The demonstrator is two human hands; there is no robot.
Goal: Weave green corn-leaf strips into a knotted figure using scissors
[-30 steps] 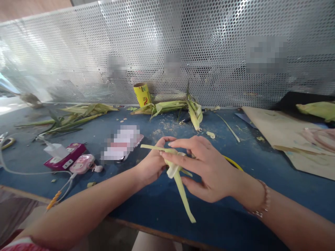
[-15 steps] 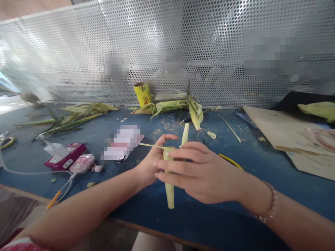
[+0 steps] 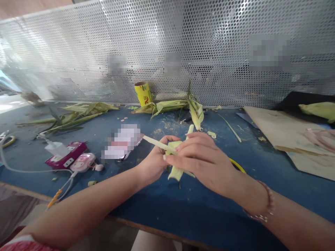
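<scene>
Pale green corn husk strips (image 3: 176,172) are folded across one another between my two hands, above the near middle of the blue table. My left hand (image 3: 154,162) is closed round the folded bundle from the left, its thumb and fingers partly behind the strips. From the right, my right hand (image 3: 206,157) presses its fingers on a strip that points out to the upper left. Another strip end sticks up behind my right fingers. The middle of the bundle is mostly hidden by my right hand.
Corn husks (image 3: 170,104) lie at the back beside a yellow tube (image 3: 143,94); more husks (image 3: 83,109) lie back left. A phone (image 3: 124,143), a purple power strip (image 3: 66,155) and a pink case (image 3: 83,162) with cables are at left. Cardboard (image 3: 277,129) lies at right, before a perforated metal panel (image 3: 209,52).
My right hand has turned a hanging strip upward and folded strips across the bundle. One strip now points to the upper left under my right fingers. My left hand stays in place.
</scene>
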